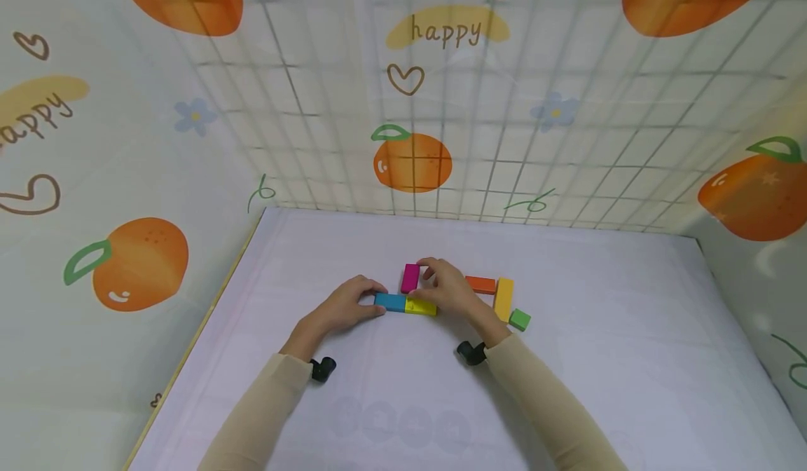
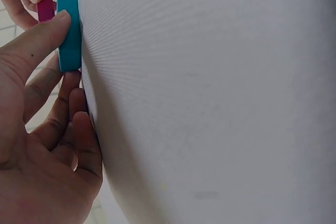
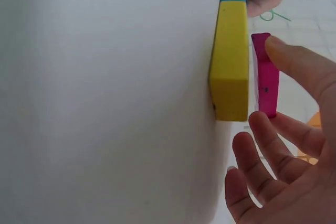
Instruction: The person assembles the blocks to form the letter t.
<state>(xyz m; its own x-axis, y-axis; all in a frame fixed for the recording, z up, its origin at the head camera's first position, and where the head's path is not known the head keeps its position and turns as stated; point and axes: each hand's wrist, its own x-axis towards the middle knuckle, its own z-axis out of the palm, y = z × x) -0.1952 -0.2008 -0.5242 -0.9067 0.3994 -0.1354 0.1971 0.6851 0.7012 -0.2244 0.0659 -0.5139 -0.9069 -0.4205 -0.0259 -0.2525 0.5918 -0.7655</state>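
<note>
A blue block (image 1: pixel 390 303) and a yellow block (image 1: pixel 421 306) lie end to end on the white table. My left hand (image 1: pixel 343 305) grips the blue block at its left end, with the thumb (image 2: pixel 62 20) on its near side and fingers behind. Just beyond the yellow block is a magenta block (image 1: pixel 410 278), set crosswise to that row. My right hand (image 1: pixel 450 288) reaches over the yellow block and pinches the magenta one between thumb (image 3: pixel 286 53) and a fingertip at its other end. The remaining right fingers are loosely bent beside the yellow block's end.
Right of my right hand lie an orange block (image 1: pixel 481 285), a yellow-orange block (image 1: pixel 504 298) and a small green block (image 1: pixel 520 319). A patterned curtain (image 1: pixel 328 155) rises behind the white table (image 1: pixel 353 247) and at its sides.
</note>
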